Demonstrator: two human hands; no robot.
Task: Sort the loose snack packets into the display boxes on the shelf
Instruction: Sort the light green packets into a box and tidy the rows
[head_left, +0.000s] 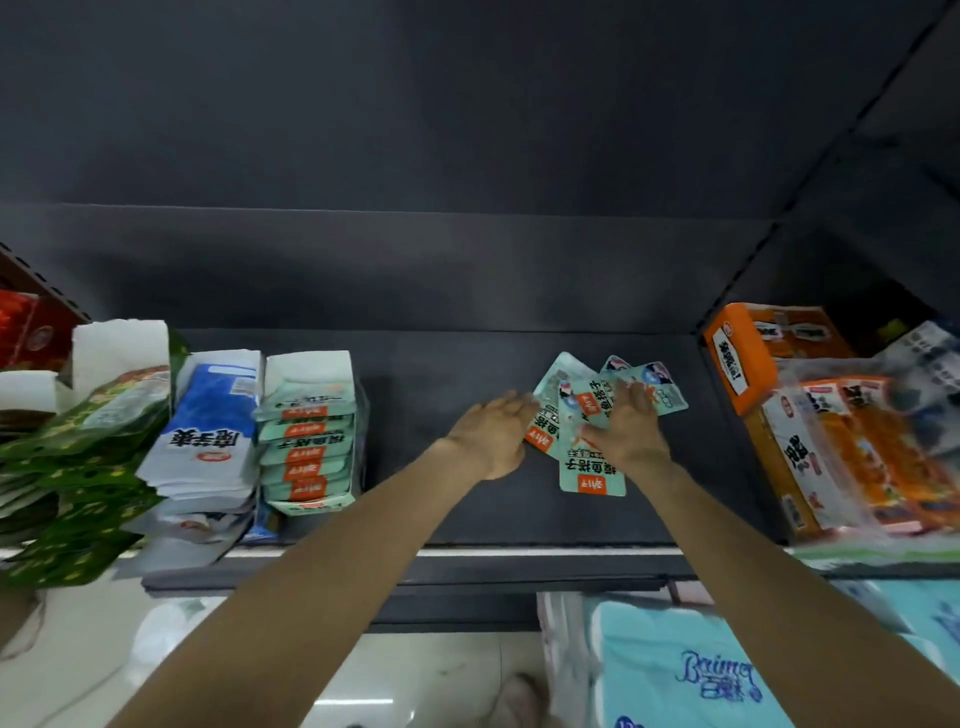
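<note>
Dark shelf (457, 364) spanning the scene, back wall far, pale front edge near. At left, display boxes: a mint-and-orange packet box (309, 431) packed full, a blue-and-white packet box (208, 431) just left of it, green packets (78, 467) spilling further left. At right, orange boxes (769, 364) with orange-striped bags piled on them. Below the shelf at near right, pale blue tissue packs (691, 670). On the bare middle-right of the shelf, a fanned heap of loose mint packets (592, 410), overlapping, well apart from the matching box at left. Left hand (493, 434) flat on the shelf at the heap's left edge, fingers straight and together, fingertips touching the nearest packet. Right hand (631, 423) laid on top of the heap, fingers extended and slightly spread, pressing on the packets, nothing pinched or lifted. One packet (592, 478) poking out near, just left of the right wrist.
</note>
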